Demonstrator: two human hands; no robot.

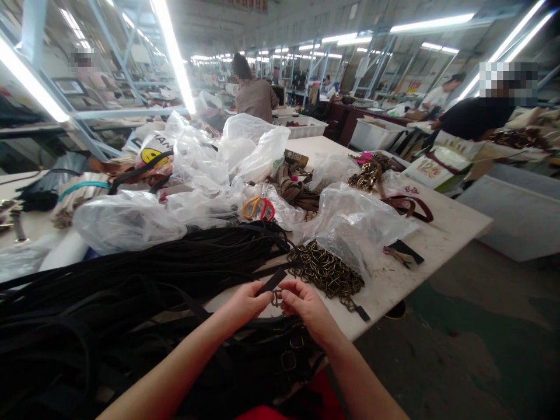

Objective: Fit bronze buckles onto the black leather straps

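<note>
My left hand pinches a short black strap end between thumb and fingers. Facing it, my right hand grips a small metal buckle, which sits right at the left thumb. Whether the strap passes through the buckle is too small to tell. Just beyond my right hand lies a heap of brass-coloured buckles, partly under a clear plastic bag. Long black straps spread over the table to the left. Below my hands, more black straps carry square metal buckles.
Scissors with orange and red handles lie on plastic behind the straps. Crumpled plastic bags and brown straps cover the table's back. The table's edge runs along the right, with a white bin beyond. Several people work nearby.
</note>
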